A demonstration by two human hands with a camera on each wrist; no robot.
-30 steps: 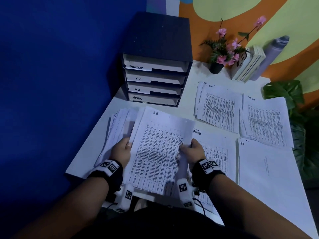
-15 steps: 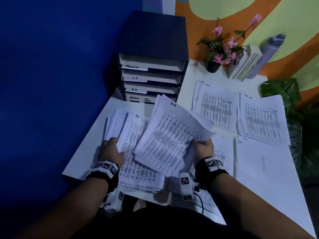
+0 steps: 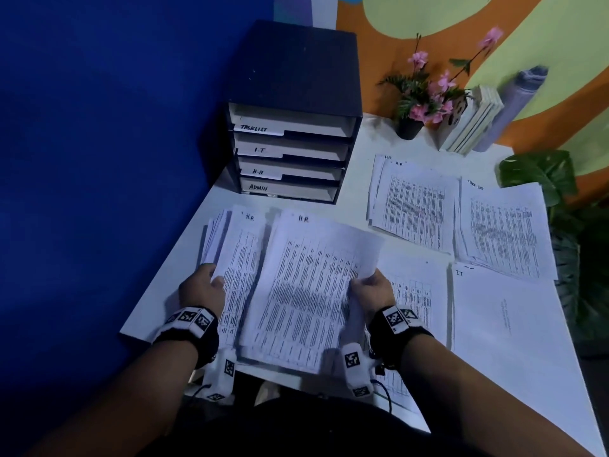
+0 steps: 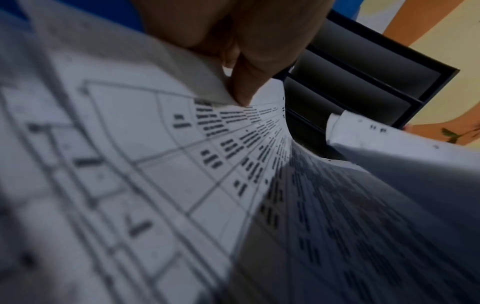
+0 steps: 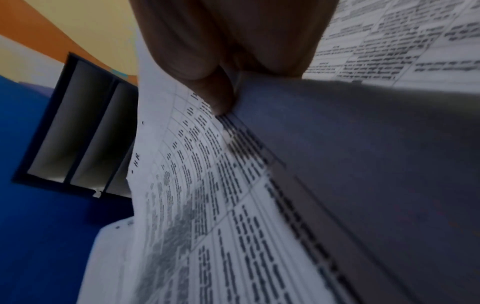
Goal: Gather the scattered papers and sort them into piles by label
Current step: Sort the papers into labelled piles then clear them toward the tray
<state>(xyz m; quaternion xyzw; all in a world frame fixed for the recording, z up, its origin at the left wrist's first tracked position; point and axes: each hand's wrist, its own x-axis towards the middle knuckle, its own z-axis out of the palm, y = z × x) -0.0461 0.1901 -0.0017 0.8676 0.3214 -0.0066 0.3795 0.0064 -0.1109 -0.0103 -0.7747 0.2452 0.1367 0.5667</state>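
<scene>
Thumb and fingers of the right hand point(image 3: 372, 293) pinch the right edge of a printed sheet headed H.R point(image 3: 309, 291), lifted and bowed above the near desk point(image 3: 346, 206); the left hand point(image 3: 201, 288) curls its thumb over the stack of unsorted papers point(image 3: 230, 258), whose top sheet also reads H.R. Sorting looks well along: the held sheet probably belongs on the H.R pile point(image 3: 412, 206) far right, beside the task-list pile point(image 3: 504, 229), calling for a reach across without creasing. Only the left wrist view shows the thumb pressing paper; only the head view shows the labelled tray organizer point(image 3: 290, 150).
</scene>
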